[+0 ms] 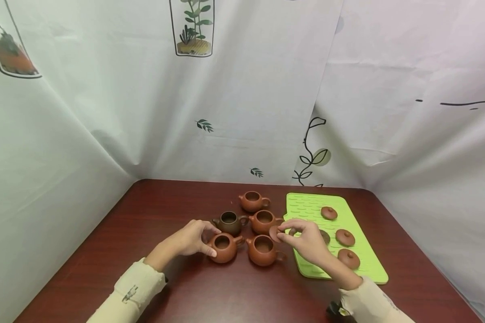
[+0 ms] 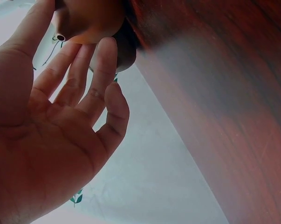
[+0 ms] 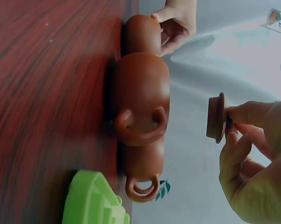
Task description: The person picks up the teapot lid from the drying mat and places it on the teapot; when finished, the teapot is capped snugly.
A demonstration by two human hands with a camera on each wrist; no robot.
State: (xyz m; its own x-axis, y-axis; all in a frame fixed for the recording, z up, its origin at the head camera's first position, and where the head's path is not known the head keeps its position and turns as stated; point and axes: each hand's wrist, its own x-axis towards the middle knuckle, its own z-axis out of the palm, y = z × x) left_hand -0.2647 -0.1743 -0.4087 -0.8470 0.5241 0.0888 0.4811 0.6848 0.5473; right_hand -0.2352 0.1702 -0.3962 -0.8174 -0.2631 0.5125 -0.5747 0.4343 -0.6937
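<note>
Several small lidless clay teapots cluster mid-table. My left hand point(image 1: 194, 237) grips the near-left reddish-brown teapot point(image 1: 224, 255), thumb in front and fingers at its far side. In the left wrist view that teapot's spout point(image 2: 61, 36) points toward the palm. My right hand point(image 1: 307, 242) pinches a reddish-brown lid point(image 1: 275, 233) by its knob. In the right wrist view the lid point(image 3: 215, 117) is tilted on edge, held apart from the pots. The near-right teapot point(image 1: 262, 256) stands just left of the lid, its opening uncovered.
Behind stand a dark brown teapot point(image 1: 230, 227), a reddish teapot point(image 1: 262, 226) and a farther one point(image 1: 252, 205). On the right, a green mat point(image 1: 307, 204) bears reddish lids point(image 1: 329, 213) and a dark lid point(image 1: 325, 236) partly hidden by my right hand. White printed cloth point(image 1: 258, 89) surrounds the table.
</note>
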